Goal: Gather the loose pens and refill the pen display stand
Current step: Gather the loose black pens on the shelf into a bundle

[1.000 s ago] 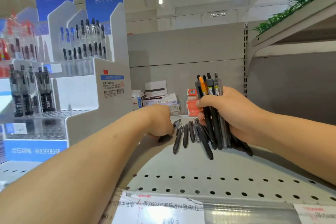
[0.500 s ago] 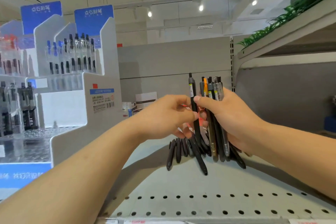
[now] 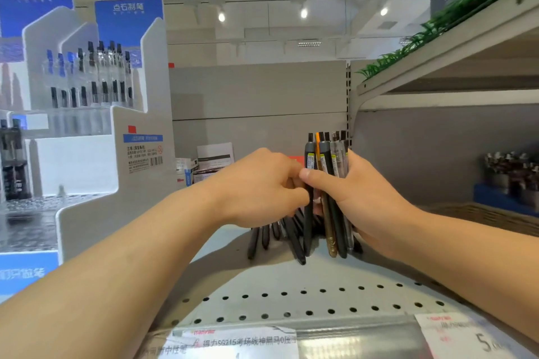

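Two hands meet over a perforated metal shelf (image 3: 291, 300). The right hand (image 3: 364, 201) is curled round an upright bundle of pens (image 3: 326, 160), thumb across the front; their clicker ends stand above the fist and their tips reach down close to the shelf, though whether they touch it is hard to tell. Most are black or grey, one has an orange top and one a gold barrel. The left hand (image 3: 262, 186) has its fingers bent in against the leftmost dark pen of the bundle; the fingertips are hidden behind the knuckles, so the exact grip cannot be made out. Beneath the hands several loose black pens (image 3: 262, 237) lie on the shelf, their upper ends covered by the left hand, so their count is unclear. At left stands the white tiered pen display stand (image 3: 87, 154), its left edge cut off, with pens upright in the upper tiers. Small boxes (image 3: 214, 156) sit blurred at the back. At far right another pen rack (image 3: 513, 172) is blurred.
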Demonstrator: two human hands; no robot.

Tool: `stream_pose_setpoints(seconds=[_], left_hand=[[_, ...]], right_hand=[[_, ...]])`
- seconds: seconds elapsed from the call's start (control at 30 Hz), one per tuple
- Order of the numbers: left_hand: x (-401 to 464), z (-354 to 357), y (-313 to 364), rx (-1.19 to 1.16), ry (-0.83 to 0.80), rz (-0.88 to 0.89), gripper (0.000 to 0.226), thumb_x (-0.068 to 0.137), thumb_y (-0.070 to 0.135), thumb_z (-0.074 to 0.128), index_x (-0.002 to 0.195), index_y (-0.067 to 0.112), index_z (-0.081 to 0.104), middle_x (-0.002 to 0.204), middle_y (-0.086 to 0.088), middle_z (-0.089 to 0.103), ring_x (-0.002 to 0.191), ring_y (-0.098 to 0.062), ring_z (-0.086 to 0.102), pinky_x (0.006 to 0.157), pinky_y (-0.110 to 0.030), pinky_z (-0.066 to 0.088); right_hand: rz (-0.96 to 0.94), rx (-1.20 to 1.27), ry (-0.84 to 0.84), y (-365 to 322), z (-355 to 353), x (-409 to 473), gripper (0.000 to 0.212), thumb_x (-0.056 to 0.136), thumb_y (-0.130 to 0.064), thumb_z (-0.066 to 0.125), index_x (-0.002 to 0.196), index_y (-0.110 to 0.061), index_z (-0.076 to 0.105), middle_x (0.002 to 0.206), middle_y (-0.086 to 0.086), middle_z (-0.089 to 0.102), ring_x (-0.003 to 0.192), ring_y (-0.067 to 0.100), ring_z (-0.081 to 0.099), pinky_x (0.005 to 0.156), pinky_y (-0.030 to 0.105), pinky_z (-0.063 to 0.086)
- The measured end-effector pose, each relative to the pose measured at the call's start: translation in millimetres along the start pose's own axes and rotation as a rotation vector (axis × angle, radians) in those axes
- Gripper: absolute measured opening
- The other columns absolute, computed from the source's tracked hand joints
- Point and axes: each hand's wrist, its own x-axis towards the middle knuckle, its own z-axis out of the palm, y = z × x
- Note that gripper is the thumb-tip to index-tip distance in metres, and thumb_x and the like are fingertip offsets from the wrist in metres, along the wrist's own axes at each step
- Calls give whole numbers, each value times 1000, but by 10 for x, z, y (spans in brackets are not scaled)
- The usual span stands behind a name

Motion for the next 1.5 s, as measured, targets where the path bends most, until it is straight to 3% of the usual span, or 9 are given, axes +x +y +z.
stream_pose_setpoints(seconds=[0.2, 0.33, 0.43, 0.53, 0.67, 0.87, 1.13, 1.27, 1.5], left_hand=[[12, -11, 127, 15, 54, -28, 24, 87, 15, 55, 71, 26, 68, 65, 10, 71, 60, -1, 63, 61, -29, 51], [82, 48, 386, -106, 193, 7, 19, 82, 24, 55, 68, 29, 67, 62, 13, 69, 59, -4, 61, 63, -31, 51], [171, 119, 590, -151, 199, 28, 18, 72, 34, 48, 71, 32, 65, 63, 18, 68, 59, 0, 60, 61, -25, 46], [369, 275, 761, -89, 111, 29, 14, 87, 35, 57, 77, 32, 67, 67, 21, 68, 63, 6, 59, 58, -16, 39], [676, 616, 1034, 32, -60, 68, 12, 95, 36, 59, 90, 34, 70, 85, 18, 69, 80, 7, 60, 68, -11, 42], [1088, 1078, 1475, 185, -386, 109, 39, 96, 61, 48, 118, 36, 68, 122, 16, 66, 113, -8, 57, 103, -35, 45], [1486, 1437, 1582, 178, -595, 53, 19, 92, 38, 59, 92, 29, 77, 93, 19, 70, 97, -6, 62, 97, -31, 46], [1494, 1445, 1544, 125, -615, 55, 20, 90, 33, 58, 88, 30, 78, 94, 17, 73, 97, -4, 63, 99, -33, 47], [1502, 1473, 1529, 105, -596, 40, 25, 91, 37, 55, 89, 29, 79, 94, 17, 73, 97, -6, 63, 99, -35, 48]], right_hand=[[32, -37, -30, -90, -84, -111, 17, 96, -17, 67, 107, -28, 62, 95, -1, 76, 85, 13, 75, 70, 25, 60], [-10, 0, 49, -195, -316, -146, 15, 99, -16, 61, 105, -30, 59, 99, 3, 72, 95, 22, 73, 88, 48, 60], [-15, 35, 121, -291, -673, -129, 12, 99, -15, 61, 98, -26, 57, 86, 4, 64, 87, 26, 69, 90, 58, 58], [-20, -47, 120, -375, -1150, -124, 13, 99, -13, 61, 97, -24, 54, 78, 4, 63, 72, 20, 68, 76, 44, 61], [33, -456, 7, -367, -1842, -143, 19, 98, -19, 65, 97, -34, 53, 70, 7, 72, 62, 15, 71, 57, 28, 59], [215, -1000, -252, -188, -2640, -148, 29, 95, -39, 66, 112, -49, 45, 75, -16, 74, 64, 1, 71, 59, 21, 52], [365, -1316, -712, 424, -2892, 39, 34, 84, -19, 73, 111, -32, 58, 102, -6, 72, 94, 16, 67, 86, 34, 54], [400, -1379, -787, 666, -2966, 266, 28, 79, -12, 74, 94, -33, 62, 86, -7, 73, 79, 13, 69, 81, 36, 57], [385, -1450, -819, 1097, -2978, 693, 30, 87, -18, 72, 114, -26, 60, 118, 4, 68, 107, 26, 64, 100, 44, 50]])
